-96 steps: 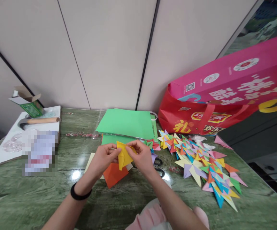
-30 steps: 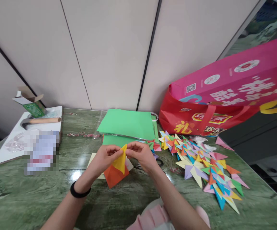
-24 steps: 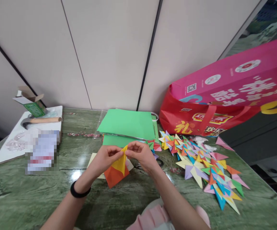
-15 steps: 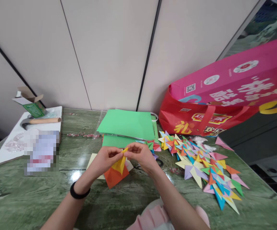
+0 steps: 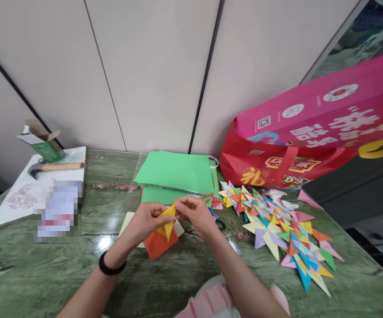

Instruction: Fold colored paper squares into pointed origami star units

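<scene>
A folded piece of yellow paper [image 5: 168, 229] is held up between both hands, its lower tip pointing down. My left hand [image 5: 150, 222] pinches it from the left, thumb across its face. At its upper corner, the fingertips of my right hand [image 5: 196, 215] are closed on the paper. Below it on the table lies an orange paper square [image 5: 160, 248], partly over pale cream paper [image 5: 127, 223]. Just beyond the hands rests a stack of green paper [image 5: 178, 172] in a clear sleeve.
Many colourful folded paper stars [image 5: 277, 229] lie heaped on the right of the marbled green table [image 5: 88, 282]. Behind them stands a red gift bag [image 5: 244, 154] holding a pink bag [image 5: 310, 106]. At left, a wooden-handled sickle [image 5: 62, 166] and a small green box [image 5: 47, 150] rest on a white board [image 5: 9, 210].
The yellow paper has turned slightly, showing a wider face. My right fingers have shifted a little at its upper corner; the left thumb now lies across it.
</scene>
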Demonstrator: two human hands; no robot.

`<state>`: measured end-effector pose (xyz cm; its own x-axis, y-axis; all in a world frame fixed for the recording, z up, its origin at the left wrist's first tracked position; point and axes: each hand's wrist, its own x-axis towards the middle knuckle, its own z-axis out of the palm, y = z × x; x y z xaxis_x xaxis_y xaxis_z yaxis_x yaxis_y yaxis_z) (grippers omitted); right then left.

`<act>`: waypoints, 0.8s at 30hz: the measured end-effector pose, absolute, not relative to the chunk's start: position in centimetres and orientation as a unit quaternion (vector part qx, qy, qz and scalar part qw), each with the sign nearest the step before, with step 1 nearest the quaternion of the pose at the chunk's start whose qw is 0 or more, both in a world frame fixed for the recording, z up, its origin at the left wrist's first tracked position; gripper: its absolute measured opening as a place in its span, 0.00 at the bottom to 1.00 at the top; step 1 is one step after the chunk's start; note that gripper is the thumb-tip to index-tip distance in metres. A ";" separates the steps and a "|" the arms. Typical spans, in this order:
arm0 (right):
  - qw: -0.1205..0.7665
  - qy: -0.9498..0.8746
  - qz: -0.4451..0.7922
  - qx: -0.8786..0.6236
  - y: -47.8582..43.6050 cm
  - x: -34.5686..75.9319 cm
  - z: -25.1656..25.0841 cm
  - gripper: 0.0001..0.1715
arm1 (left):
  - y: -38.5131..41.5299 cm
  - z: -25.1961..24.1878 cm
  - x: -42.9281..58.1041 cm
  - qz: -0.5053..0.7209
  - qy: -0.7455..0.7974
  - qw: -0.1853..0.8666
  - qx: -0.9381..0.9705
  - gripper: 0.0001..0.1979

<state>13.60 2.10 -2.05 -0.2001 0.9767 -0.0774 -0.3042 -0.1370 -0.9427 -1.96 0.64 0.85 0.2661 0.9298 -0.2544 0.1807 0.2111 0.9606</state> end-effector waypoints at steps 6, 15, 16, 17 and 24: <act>0.499 -0.445 0.624 -0.404 2.2 13.5 -2.2 0.15 | 0.7 0.4 -1.7 0.334 0.514 0.596 0.518 0.08; 0.525 -0.520 0.561 -0.372 2.0 13.7 -1.9 0.07 | 0.4 0.5 -1.3 0.360 0.501 0.637 0.462 0.12; 0.513 -0.531 0.562 -0.373 2.0 13.8 -1.9 0.07 | 0.4 0.6 -1.3 0.360 0.500 0.639 0.460 0.12; 0.506 -0.536 0.561 -0.376 2.0 13.9 -1.9 0.07 | 0.4 0.6 -1.4 0.358 0.498 0.642 0.460 0.13; 0.506 -0.529 0.552 -0.399 2.2 14.0 -2.1 0.09 | 0.7 0.5 -2.1 0.337 0.493 0.639 0.484 0.18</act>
<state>13.96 2.17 -2.14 -0.1692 0.9810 0.0948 -0.1365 0.0720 -0.9880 -2.08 0.74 0.51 0.2865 0.9085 -0.3043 0.0465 0.3041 0.9515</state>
